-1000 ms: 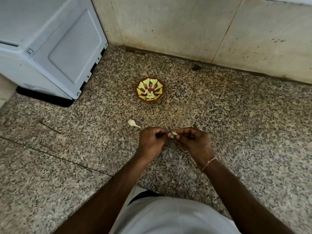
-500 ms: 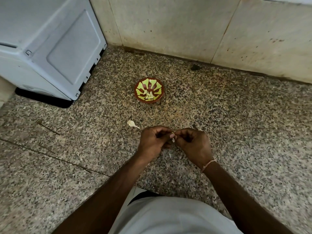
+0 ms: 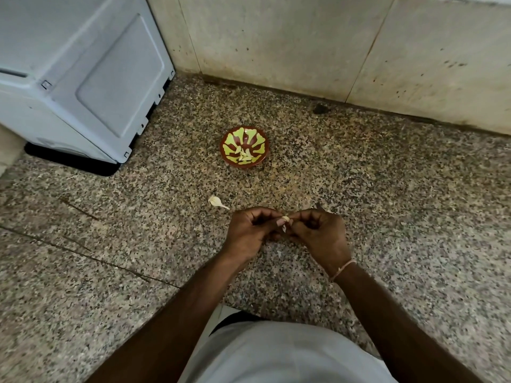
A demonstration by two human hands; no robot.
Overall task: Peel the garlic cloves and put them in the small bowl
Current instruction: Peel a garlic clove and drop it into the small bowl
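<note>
Hard to see: We see a tiny garlic clove [image 3: 285, 218] poking out between the two hands. Most of it is hidden by fingers, so we cannot tell how much skin is off. A small pale scrap [image 3: 284, 229] hangs just under it.
Left hand: Our left hand [image 3: 250, 230] has curled fingers and pinches the clove from the left side.
Right hand: Our right hand [image 3: 320, 233] is curled too and pinches the same clove from the right side. A thin thread band [image 3: 343, 268] goes round that wrist.
Bowl: The small bowl [image 3: 245, 147] is red with yellow-green shapes. It sits on the floor past the hands, well apart from them. A few peeled cloves [image 3: 244, 155] lie inside it, near the front.
Loose bit: A white garlic piece [image 3: 217, 201] lies on the floor between the bowl and the left hand. We cannot tell if it is a clove or just skin.
Floor: The speckled stone floor [image 3: 387, 189] is brown and grey, with thin cracks on the left.
Room: A stained pale wall [image 3: 276, 37] stands behind the bowl. A white machine [image 3: 83, 64] stands at the top left, cut off by the picture edge.
Open room: The floor to the right of the bowl and hands is bare. The machine's corner is near the bowl's left side but not touching it.
Cut off: Our white shirt [image 3: 276, 355] fills the bottom and hides the floor there.
</note>
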